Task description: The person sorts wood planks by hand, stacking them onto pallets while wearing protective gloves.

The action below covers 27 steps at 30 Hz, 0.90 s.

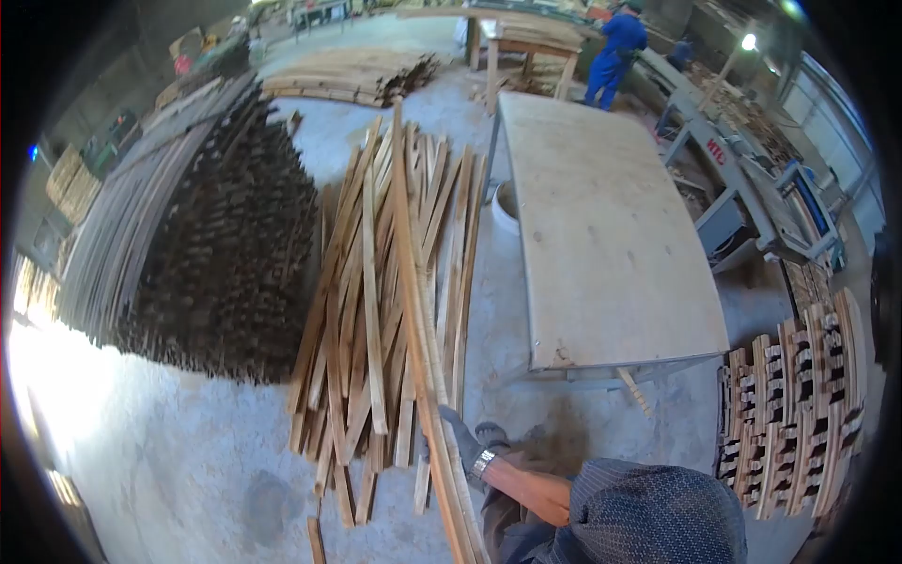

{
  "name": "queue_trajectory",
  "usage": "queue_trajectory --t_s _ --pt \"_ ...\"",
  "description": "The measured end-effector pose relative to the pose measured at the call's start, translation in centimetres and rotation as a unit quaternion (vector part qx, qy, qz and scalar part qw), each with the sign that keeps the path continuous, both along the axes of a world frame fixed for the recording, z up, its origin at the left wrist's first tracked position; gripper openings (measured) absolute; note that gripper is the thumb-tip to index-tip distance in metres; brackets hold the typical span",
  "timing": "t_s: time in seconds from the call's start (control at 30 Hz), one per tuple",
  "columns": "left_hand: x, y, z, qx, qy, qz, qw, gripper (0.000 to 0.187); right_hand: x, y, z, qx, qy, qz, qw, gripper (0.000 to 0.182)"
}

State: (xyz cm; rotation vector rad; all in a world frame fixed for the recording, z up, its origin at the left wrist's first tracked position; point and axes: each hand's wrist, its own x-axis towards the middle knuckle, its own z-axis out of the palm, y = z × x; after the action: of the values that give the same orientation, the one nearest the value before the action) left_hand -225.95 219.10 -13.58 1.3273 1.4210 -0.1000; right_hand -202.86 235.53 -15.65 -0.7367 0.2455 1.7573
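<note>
My right hand [458,440], in a dark grey glove with a metal-banded watch at the wrist, is closed round long narrow wooden strips [427,381] at the lower centre. The strips run from the upper middle to the bottom edge, over a loose pile of wooden strips [352,329] on the floor. A small dark patch shows at the strips' left edge; whose fingers it belongs to is unclear. My left hand cannot be made out.
A plywood-topped table [611,235] stands right of the pile, with a white bucket [505,207] beside it. Stacked dark boards [225,226] rise at left, more stacked wood [794,404] at right. A person in blue [618,52] stands near machinery [728,150] at the back.
</note>
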Motion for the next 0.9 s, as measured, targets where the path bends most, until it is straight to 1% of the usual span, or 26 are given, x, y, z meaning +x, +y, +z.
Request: queue_trajectory --t_s 0.07,0.17,0.2,0.23,0.3,0.33,0.37,0.4,0.47,0.53,0.57,0.6,0.63,0.67,0.73,0.77,0.8,0.83,0.87,0.9 --pt "2.2 1.6 -0.1 0.032 -0.029 -0.021 0.999 0.053 0.8 1.6 3.0 0.029 -0.042 -0.018 0.999 0.071" --pt "5.0 2.8 0.4 0.073 -0.07 -0.054 0.993 0.053 2.0 3.2 7.9 0.113 -0.097 -0.03 0.988 0.07" --pt "5.7 2.9 0.7 0.085 -0.081 -0.065 0.991 0.054 2.7 3.4 10.4 0.173 -0.116 -0.032 0.978 0.066" --pt "6.2 3.0 1.0 0.096 -0.091 -0.075 0.988 0.054 3.3 3.8 13.1 0.18 -0.125 -0.04 0.975 0.066" --pt "6.8 2.9 1.8 0.113 -0.104 -0.095 0.984 0.054 4.4 3.7 19.4 0.29 -0.274 -0.06 0.915 0.067" --pt "7.1 2.8 2.2 0.12 -0.11 -0.105 0.981 0.054 5.2 3.2 21.8 0.292 -0.28 -0.069 0.912 0.067" --pt "7.4 2.7 2.6 0.127 -0.115 -0.112 0.979 0.054 5.9 2.7 24.0 0.257 -0.4 -0.122 0.871 0.065" --pt "7.4 2.7 3.0 0.135 -0.116 -0.116 0.977 0.054 6.6 2.5 26.0 0.218 -0.508 -0.17 0.816 0.063" --pt "7.7 3.3 3.9 0.154 -0.116 -0.121 0.974 0.054 9.2 1.7 29.7 0.259 -0.502 -0.137 0.814 0.063" --pt "8.0 3.5 4.9 0.168 -0.114 -0.133 0.97 0.054 11.1 -0.2 34.2 0.29 -0.52 -0.159 0.788 0.064" --pt "9.8 4.5 3.2 0.177 -0.143 -0.235 0.945 0.06 12.3 -1.2 36.1 0.29 -0.522 -0.164 0.786 0.064" --pt "11.3 5.7 1.9 0.181 -0.168 -0.336 0.909 0.067 13.4 -2.3 37.5 0.293 -0.564 -0.165 0.755 0.064" --pt "13.0 6.8 4.2 0.163 -0.132 -0.43 0.878 0.071 14.3 -3.7 38.3 0.294 -0.603 -0.164 0.723 0.063" --pt "15.8 8.5 7.3 0.145 -0.095 -0.514 0.84 0.075 15.3 -5.0 38.7 0.295 -0.6 -0.164 0.725 0.063" --pt "19.9 11.2 10.4 0.184 -0.248 -0.455 0.836 0.086 16.9 -7.0 39.2 0.287 -0.624 -0.174 0.706 0.071" --pt "21.9 13.9 10.1 0.137 -0.335 -0.374 0.854 0.09 17.3 -8.6 39.8 0.29 -0.615 -0.162 0.715 0.072" --pt "23.7 16.2 14.6 0.074 -0.477 -0.274 0.832 0.095 17.6 -10.7 40.1 0.288 -0.602 -0.155 0.728 0.074" --pt "26.5 18.9 18.7 0.129 -0.514 -0.234 0.815 0.1 18.4 -12.8 39.8 0.281 -0.606 -0.121 0.735 0.072" --pt "28.4 19.8 25.9 0.144 -0.547 -0.212 0.797 0.109 19.2 -14.9 39.3 0.272 -0.611 -0.088 0.738 0.07" --pt "29.6 18.8 32.7 0.194 -0.637 -0.222 0.713 0.114 20.0 -16.6 38.5 0.276 -0.604 -0.082 0.743 0.07"
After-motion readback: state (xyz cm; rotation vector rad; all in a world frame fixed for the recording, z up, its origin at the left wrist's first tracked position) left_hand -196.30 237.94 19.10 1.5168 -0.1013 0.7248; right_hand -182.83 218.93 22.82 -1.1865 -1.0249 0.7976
